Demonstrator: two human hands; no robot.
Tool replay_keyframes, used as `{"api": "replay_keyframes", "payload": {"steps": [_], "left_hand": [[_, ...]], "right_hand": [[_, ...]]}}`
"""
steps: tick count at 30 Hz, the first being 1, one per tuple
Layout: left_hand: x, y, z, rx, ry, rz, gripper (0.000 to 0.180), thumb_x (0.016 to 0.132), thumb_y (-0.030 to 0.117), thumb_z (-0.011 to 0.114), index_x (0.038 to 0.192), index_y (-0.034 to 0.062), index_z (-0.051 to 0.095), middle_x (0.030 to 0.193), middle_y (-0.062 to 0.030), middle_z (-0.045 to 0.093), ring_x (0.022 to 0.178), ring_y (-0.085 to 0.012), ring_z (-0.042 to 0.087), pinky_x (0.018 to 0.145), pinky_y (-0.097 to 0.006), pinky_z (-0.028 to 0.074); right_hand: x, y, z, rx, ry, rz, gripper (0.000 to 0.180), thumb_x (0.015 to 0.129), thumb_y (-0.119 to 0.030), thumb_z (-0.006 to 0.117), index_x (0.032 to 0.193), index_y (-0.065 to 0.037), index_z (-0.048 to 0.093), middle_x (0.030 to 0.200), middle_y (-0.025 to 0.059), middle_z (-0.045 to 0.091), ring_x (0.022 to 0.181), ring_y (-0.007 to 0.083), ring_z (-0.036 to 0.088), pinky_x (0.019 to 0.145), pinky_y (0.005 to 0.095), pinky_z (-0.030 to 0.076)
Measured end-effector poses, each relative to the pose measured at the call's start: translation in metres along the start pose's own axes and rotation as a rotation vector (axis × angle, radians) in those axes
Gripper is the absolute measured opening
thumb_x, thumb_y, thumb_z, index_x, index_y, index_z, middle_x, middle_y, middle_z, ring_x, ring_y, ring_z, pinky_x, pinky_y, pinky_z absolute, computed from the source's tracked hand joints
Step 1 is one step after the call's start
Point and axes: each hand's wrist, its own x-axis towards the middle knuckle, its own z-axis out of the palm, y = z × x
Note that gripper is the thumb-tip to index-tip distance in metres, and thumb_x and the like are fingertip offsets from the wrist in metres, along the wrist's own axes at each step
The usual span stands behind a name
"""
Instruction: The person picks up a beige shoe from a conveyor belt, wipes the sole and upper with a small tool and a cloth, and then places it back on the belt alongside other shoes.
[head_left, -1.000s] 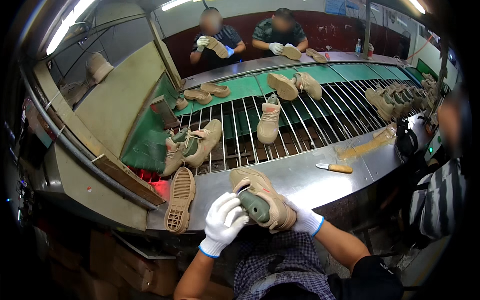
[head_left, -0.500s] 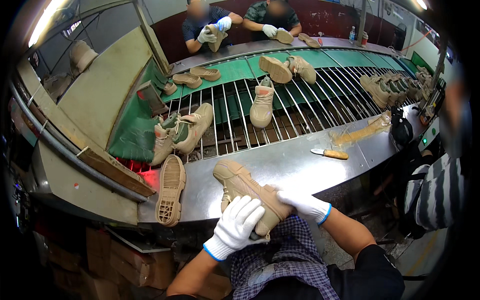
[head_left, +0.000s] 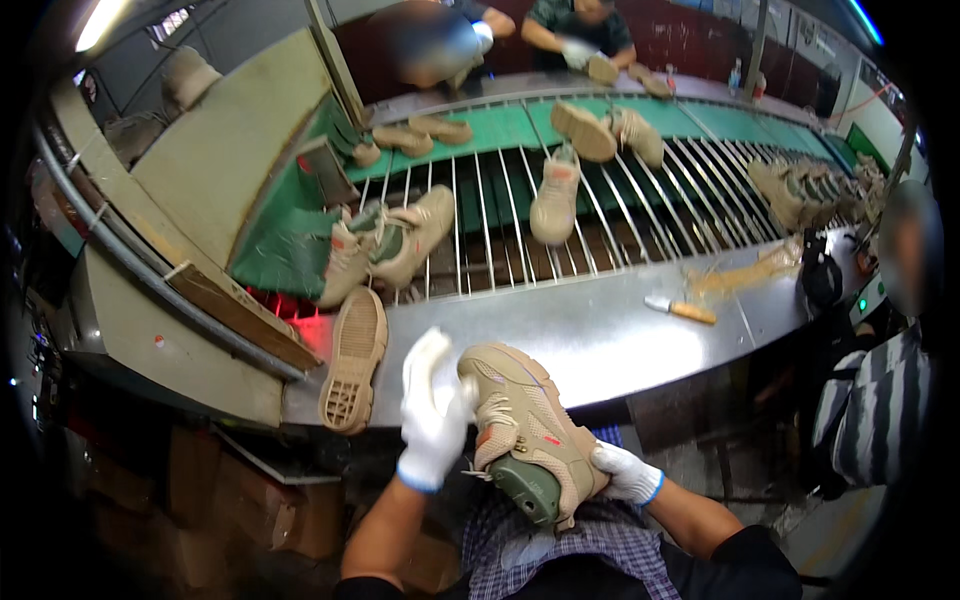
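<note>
A tan lace-up shoe [head_left: 540, 410], with a green last [head_left: 527, 490] filling its collar, is held over my lap at the bench's near edge. My right hand [head_left: 628, 473], in a white knit glove, grips it by the heel side of the sole. Just left of the laces is my left hand [head_left: 436, 410], gloved too, fingers raised and spread from the thumb, holding nothing. Beyond it a loose tan sole [head_left: 354, 362] lies tread up on the metal bench [head_left: 480, 322].
Tan shoes [head_left: 412, 238] rest on the bar rack behind the bench, one [head_left: 555, 200] in its middle. A knife [head_left: 682, 309] with a wooden handle lies at right beside brown tape [head_left: 745, 270]. Across the line, two co-workers handle soles. A metal pipe [head_left: 150, 255] borders the left.
The shoe has rolled, so its laces and green last now face up. My left hand has let go of it and lifted away. The whole view has shifted slightly.
</note>
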Motion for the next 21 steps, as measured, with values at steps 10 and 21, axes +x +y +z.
{"api": "replay_keyframes", "payload": {"steps": [10, 21], "left_hand": [[0.017, -0.022, 0.06, 0.081, -0.593, -0.536, 0.039, 0.098, 0.038, 0.076, 0.113, 0.0016, 0.078, 0.107, -0.0119, 0.08, 0.102, -0.0202, 0.074, 0.094, -0.034, 0.056], [0.017, -0.023, 0.061, 0.051, -0.535, -0.49, 0.033, 0.097, 0.031, 0.077, 0.11, 0.0013, 0.079, 0.104, -0.0123, 0.08, 0.098, -0.0198, 0.075, 0.091, -0.033, 0.057]], "right_hand": [[0.012, -0.07, 0.034, -1.095, 0.291, 0.014, 0.064, 0.109, -0.04, 0.061, 0.158, -0.003, 0.044, 0.129, 0.0222, 0.072, 0.12, 0.0291, 0.07, 0.105, 0.0417, 0.055], [0.046, -0.003, 0.041, -0.571, 0.402, -0.367, 0.064, 0.112, -0.026, 0.048, 0.164, 0.008, 0.029, 0.162, 0.0213, 0.045, 0.151, 0.0263, 0.04, 0.127, 0.0395, 0.03]]}}
